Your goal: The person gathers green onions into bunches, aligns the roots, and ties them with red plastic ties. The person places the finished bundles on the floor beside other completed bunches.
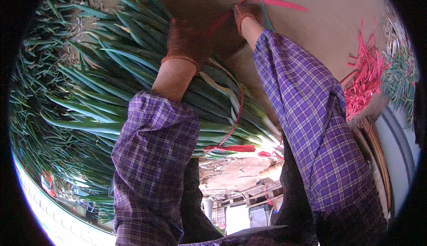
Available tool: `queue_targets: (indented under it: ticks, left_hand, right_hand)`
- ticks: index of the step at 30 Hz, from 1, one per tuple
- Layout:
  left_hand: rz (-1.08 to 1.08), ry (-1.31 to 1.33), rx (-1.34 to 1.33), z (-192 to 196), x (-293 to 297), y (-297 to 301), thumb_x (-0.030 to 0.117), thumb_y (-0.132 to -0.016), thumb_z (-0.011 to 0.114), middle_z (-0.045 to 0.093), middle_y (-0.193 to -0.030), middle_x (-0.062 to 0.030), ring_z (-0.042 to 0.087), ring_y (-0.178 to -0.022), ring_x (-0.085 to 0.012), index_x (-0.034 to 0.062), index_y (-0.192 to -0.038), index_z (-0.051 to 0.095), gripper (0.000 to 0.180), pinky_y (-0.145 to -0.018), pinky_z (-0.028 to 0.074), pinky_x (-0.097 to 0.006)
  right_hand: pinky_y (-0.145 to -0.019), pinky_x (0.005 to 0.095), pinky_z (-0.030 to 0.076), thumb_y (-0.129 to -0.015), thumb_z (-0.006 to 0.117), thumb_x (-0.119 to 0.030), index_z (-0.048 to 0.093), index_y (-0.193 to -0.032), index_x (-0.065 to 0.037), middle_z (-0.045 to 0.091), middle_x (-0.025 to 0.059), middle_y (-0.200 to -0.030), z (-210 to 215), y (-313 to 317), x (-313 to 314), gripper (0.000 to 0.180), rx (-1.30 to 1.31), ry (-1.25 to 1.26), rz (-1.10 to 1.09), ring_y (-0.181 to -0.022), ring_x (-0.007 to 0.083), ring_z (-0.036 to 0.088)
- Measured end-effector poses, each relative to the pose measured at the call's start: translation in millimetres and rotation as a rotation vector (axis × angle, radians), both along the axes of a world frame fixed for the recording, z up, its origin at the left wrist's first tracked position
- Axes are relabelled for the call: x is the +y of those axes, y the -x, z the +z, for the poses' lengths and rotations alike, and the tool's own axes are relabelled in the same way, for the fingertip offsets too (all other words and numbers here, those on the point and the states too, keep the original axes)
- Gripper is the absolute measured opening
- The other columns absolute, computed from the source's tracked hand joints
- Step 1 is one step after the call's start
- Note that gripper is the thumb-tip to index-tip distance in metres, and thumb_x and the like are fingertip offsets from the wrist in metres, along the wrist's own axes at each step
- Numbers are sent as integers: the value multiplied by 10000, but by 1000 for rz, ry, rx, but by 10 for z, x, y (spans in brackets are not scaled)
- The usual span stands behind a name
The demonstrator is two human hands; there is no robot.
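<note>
A large bundle of green onions (111,94) lies across my front, leaves to the left and white ends to the right. A thin red strap (241,106) runs over it, with a wider red piece (238,148) at its near side. My left hand (189,39), in a brownish-orange knit glove, is over the far side of the leaves; its fingers are dark and blurred. My right hand (249,14), gloved alike, is closed beyond the bundle. From it a red plastic strip (284,3) trails right and another length reaches toward my left hand. A green leaf sticks up beside it.
More green onions (40,94) are heaped along the left. A pile of red strips (367,74) lies at the right, beside more green onions (400,81) near the rim. Brown ground (320,28) stretches ahead. Dark boots (195,201) stand close behind the bundle.
</note>
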State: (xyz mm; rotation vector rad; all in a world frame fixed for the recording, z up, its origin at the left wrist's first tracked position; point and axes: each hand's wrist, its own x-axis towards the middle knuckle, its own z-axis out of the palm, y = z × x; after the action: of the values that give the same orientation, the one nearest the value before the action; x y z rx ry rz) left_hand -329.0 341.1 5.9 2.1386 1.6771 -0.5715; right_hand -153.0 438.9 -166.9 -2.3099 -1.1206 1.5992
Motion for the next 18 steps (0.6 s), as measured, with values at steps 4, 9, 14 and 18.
queue_targets:
  ticks: [4,9,14,18]
  left_hand:
    - [-7,-235,-125,-281,-25,6,338,-883,464,602,-1201,-132,538,-1134,-332,239,-1325,486,453,-1001,266,-529]
    - [158,90,-96,-380,149,68,369,-891,478,616,-1171,-135,577,-1077,-314,174,-1231,577,404,-929,382,-477]
    - [516,166,-419,-131,523,153,237,-905,552,656,-1077,-117,636,-927,-270,75,-1168,598,313,-785,498,-369]
    - [938,-171,-1094,761,450,118,64,-898,535,660,-1005,-86,609,-896,-163,24,-1116,594,230,-775,480,-298]
  right_hand:
    - [-861,377,425,-901,547,-296,562,-1152,-80,595,69,-1129,-120,-253,-41,331,335,31,-215,-915,209,557]
    - [-689,308,471,-885,563,-180,599,-1035,-91,625,42,-849,1034,23,-370,177,831,201,-289,-656,163,536]
    - [-552,270,482,-885,570,-227,624,-926,-84,599,29,-731,1982,224,-488,158,898,143,-257,-597,114,527]
    - [-576,311,479,-893,565,-278,619,-918,-52,604,8,-749,2599,210,-450,234,760,187,124,-626,146,562]
